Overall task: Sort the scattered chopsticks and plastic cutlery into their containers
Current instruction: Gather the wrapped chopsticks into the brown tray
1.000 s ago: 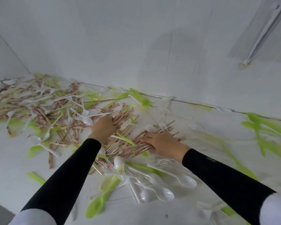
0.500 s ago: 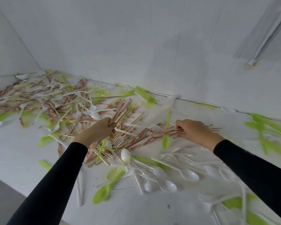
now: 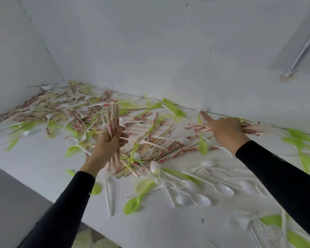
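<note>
Over the white tabletop (image 3: 39, 163) our left hand (image 3: 109, 142) clutches one upright bundle of thin red-printed wooden chopsticks (image 3: 112, 119), our right hand (image 3: 225, 130) grips a second level bundle (image 3: 199, 128); glossy white plastic spoons (image 3: 200, 200) lie around.

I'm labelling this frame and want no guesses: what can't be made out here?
Head view only.
Containers: none shows; beyond the edges, unknown.
Upright chopsticks: the left hand covers their middle; count unreadable.
Level chopsticks: the right hand hides their middle, far ends blurred.
Green cutlery at the right edge: blurred, spoon or fork unclear.
</note>
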Action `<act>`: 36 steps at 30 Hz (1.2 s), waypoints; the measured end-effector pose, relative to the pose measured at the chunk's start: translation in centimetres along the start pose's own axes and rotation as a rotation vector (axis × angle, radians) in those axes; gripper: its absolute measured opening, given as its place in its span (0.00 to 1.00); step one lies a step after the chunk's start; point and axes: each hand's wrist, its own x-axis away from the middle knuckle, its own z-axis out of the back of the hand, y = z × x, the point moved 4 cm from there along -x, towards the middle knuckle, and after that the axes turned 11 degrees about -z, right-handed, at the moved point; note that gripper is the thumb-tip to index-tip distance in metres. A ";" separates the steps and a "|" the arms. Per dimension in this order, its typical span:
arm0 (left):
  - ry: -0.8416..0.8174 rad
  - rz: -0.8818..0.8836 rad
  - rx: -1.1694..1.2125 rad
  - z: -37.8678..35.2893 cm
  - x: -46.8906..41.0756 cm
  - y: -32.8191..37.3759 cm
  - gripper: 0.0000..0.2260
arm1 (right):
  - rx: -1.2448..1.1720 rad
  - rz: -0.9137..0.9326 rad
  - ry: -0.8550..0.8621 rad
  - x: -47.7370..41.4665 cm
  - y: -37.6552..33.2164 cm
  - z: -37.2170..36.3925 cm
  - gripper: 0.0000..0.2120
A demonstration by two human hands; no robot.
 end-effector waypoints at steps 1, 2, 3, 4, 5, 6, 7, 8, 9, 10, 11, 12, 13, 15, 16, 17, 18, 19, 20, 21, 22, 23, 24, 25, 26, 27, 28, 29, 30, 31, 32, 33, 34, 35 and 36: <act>0.010 -0.022 -0.049 0.7 0.1 0.1 0.09 | 0.014 -0.019 0.014 -0.2 -0.7 0.6 0.38; 0.005 -0.056 -0.160 1.7 0.1 0.1 0.09 | 0.038 -0.029 0.028 -0.2 -1.6 1.1 0.35; -0.019 -0.093 -0.303 2.5 0.2 0.0 0.08 | 0.065 -0.033 0.032 -0.3 -2.3 1.6 0.28; -0.060 -0.118 -0.437 3.4 0.4 -0.3 0.09 | 0.077 -0.043 0.017 -0.3 -3.3 2.1 0.22; -0.124 -0.125 -0.536 3.9 0.6 -0.7 0.10 | 0.075 -0.052 -0.003 -0.2 -4.0 2.6 0.16; -0.195 -0.124 -0.599 4.3 0.9 -1.6 0.12 | 0.048 -0.056 -0.005 -0.1 -4.8 3.2 0.14; -0.268 -0.136 -0.655 4.3 1.2 -2.5 0.14 | -0.008 -0.058 0.005 -0.1 -5.4 3.7 0.13; -0.335 -0.168 -0.718 4.4 1.3 -3.5 0.14 | -0.100 -0.062 0.013 -0.1 -6.1 4.2 0.13; -0.387 -0.213 -0.768 4.1 1.5 -4.1 0.12 | -0.219 -0.059 0.004 -0.2 -6.7 4.4 0.14; -0.429 -0.261 -0.799 3.9 1.6 -4.6 0.08 | -0.356 -0.054 -0.043 -0.2 -7.5 4.7 0.15; -0.472 -0.303 -0.816 3.4 1.8 -5.1 0.06 | -0.508 -0.048 -0.122 0.1 -8.3 4.7 0.15; -0.520 -0.329 -0.825 2.9 1.8 -5.7 0.06 | -0.690 -0.049 -0.213 0.6 -9.2 4.5 0.16; -0.568 -0.346 -0.832 2.6 1.7 -6.1 0.07 | -0.875 -0.065 -0.295 1.2 -10.3 4.3 0.17; -0.637 -0.405 -0.845 2.2 1.4 -6.5 0.08 | -1.100 -0.087 -0.402 2.4 -12.4 3.5 0.17; -0.659 -0.449 -0.851 2.1 1.0 -6.7 0.07 | -1.122 -0.088 -0.435 3.1 -13.4 3.0 0.17; -0.668 -0.498 -0.848 2.0 0.7 -6.7 0.06 | -1.112 -0.086 -0.462 3.8 -14.1 2.5 0.15; -0.675 -0.546 -0.841 2.1 0.2 -6.6 0.06 | -1.101 -0.097 -0.489 4.5 -14.9 1.8 0.13; -0.681 -0.594 -0.835 2.1 -0.1 -6.2 0.05 | -1.102 -0.122 -0.519 5.3 -15.6 1.0 0.12; -0.687 -0.630 -0.828 2.3 -0.7 -6.0 0.04 | -1.120 -0.161 -0.549 6.0 -16.3 0.2 0.12; -0.686 -0.633 -0.819 2.5 -1.2 -5.5 0.04 | -1.137 -0.195 -0.576 6.6 -16.8 -0.7 0.11; -0.678 -0.616 -0.795 2.7 -1.8 -4.9 0.05 | -1.157 -0.226 -0.593 7.1 -17.3 -1.5 0.11; -0.665 -0.596 -0.758 3.1 -2.6 -4.3 0.05 | -1.187 -0.253 -0.604 7.5 -17.9 -2.2 0.11; -0.644 -0.573 -0.709 3.5 -3.2 -3.7 0.05 | -1.224 -0.274 -0.605 7.7 -18.4 -2.7 0.11; -0.623 -0.526 -0.646 3.8 -3.6 -3.1 0.04 | -1.261 -0.291 -0.595 7.9 -18.8 -3.0 0.10; -0.599 -0.458 -0.576 4.3 -4.1 -2.7 0.03 | -1.289 -0.299 -0.576 8.0 -19.3 -2.9 0.10; -0.567 -0.382 -0.511 4.8 -4.4 -2.4 0.04 | -1.286 -0.286 -0.548 8.1 -19.7 -2.8 0.10; -0.532 -0.310 -0.458 5.4 -4.7 -2.3 0.06 | -1.244 -0.251 -0.518 8.3 -20.2 -2.6 0.11; -0.496 -0.253 -0.403 5.9 -5.0 -2.3 0.08 | -1.152 -0.210 -0.498 8.5 -20.9 -2.2 0.11; -0.453 -0.209 -0.347 6.5 -5.4 -2.3 0.09 | -1.019 -0.181 -0.487 8.9 -21.5 -2.0 0.11; -0.399 -0.167 -0.274 6.9 -5.6 -2.3 0.09 | -0.860 -0.164 -0.477 9.1 -22.1 -1.9 0.12; -0.346 -0.118 -0.184 7.2 -6.0 -2.3 0.08 | -0.719 -0.157 -0.461 9.2 -22.6 -1.9 0.13; -0.295 -0.063 -0.085 7.4 -6.3 -2.3 0.06 | -0.626 -0.147 -0.443 9.3 -22.9 -1.9 0.11; -0.256 -0.013 -0.013 7.5 -6.6 -2.1 0.05 | -0.580 -0.143 -0.429 9.2 -23.0 -1.9 0.09; -0.223 0.031 0.047 7.7 -6.7 -2.1 0.04 | -0.566 -0.142 -0.432 9.0 -22.9 -1.8 0.07; -0.203 0.066 0.095 7.9 -6.9 -2.2 0.04 | -0.571 -0.144 -0.441 8.9 -22.5 -1.7 0.06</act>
